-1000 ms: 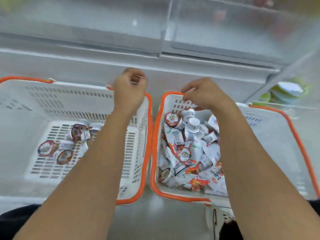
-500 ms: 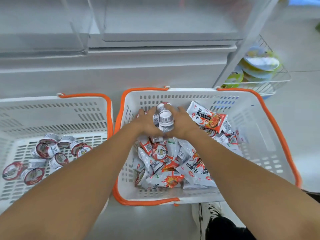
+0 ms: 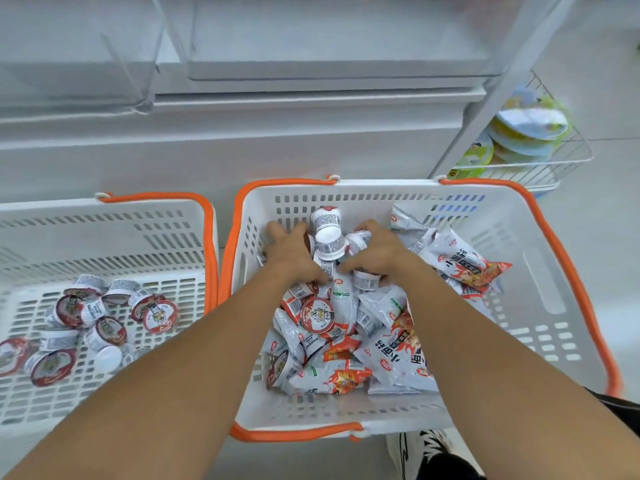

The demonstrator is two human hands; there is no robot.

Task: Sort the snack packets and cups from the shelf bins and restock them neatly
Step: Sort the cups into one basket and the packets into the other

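Two white baskets with orange handles stand side by side on the floor. The right basket (image 3: 519, 271) holds a mixed heap of silver-and-red snack packets (image 3: 460, 265) and small white cups (image 3: 327, 220). Both my hands are inside it at its far end. My left hand (image 3: 291, 254) and my right hand (image 3: 381, 252) cup a cluster of several cups from either side, fingers curled around them. The left basket (image 3: 104, 233) holds only cups with red foil lids (image 3: 157, 311), lying loose on its bottom.
Clear acrylic shelf bins (image 3: 329, 46) sit above on a white shelf unit. A wire basket (image 3: 540, 161) with round yellow-and-blue packages hangs at the right. My shoe (image 3: 415, 448) shows below the right basket on the pale floor.
My hands came down from the shelf edge into the right basket and gathered cups between them. The view has shifted right and down; the hands now spread wider around the cluster.
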